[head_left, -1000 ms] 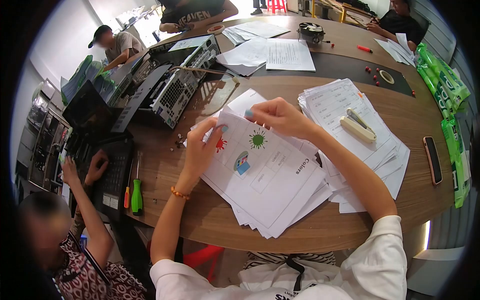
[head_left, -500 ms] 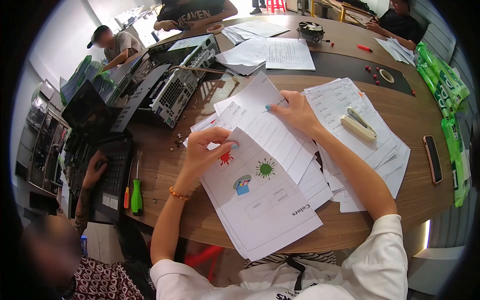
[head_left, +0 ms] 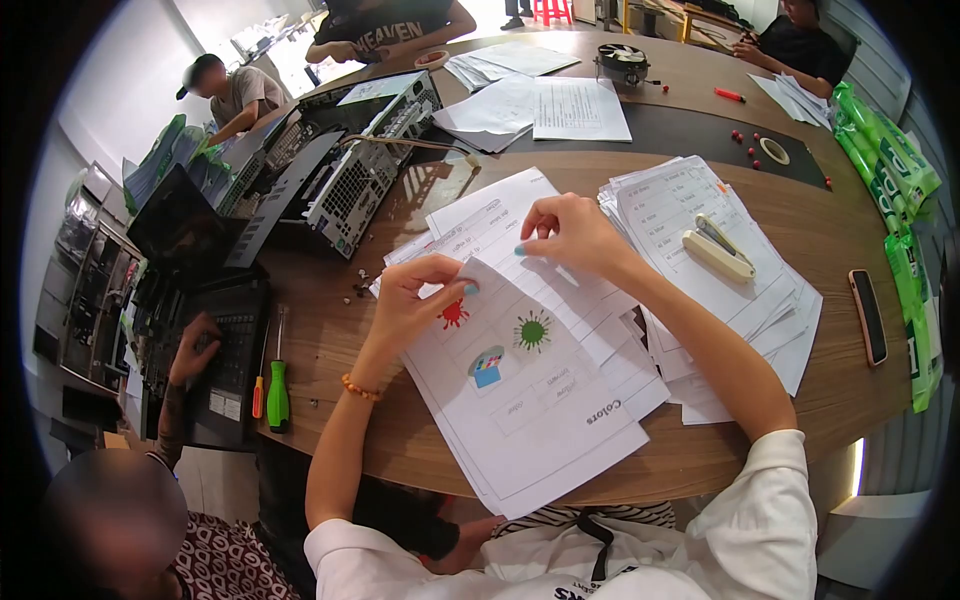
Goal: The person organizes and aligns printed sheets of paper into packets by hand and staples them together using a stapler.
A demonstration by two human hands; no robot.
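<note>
My left hand pinches the upper left corner of the Colors worksheet, which shows red and green splats and has another sheet under it. Just above the paper stack, my right hand has its thumb and index finger near each other; whether a page is between them is too small to tell. The stack lies beyond and partly under the worksheet. To the right, a second paper pile carries a white stapler.
An opened computer case and a laptop stand left, beside a green screwdriver. A co-worker's hand rests on the keyboard. A phone and green packets lie right. A small fan stands at the back.
The Colors worksheet has come toward me, separated from the stack, in my left hand. My right hand moved away up and right, then came back left over the stack.
</note>
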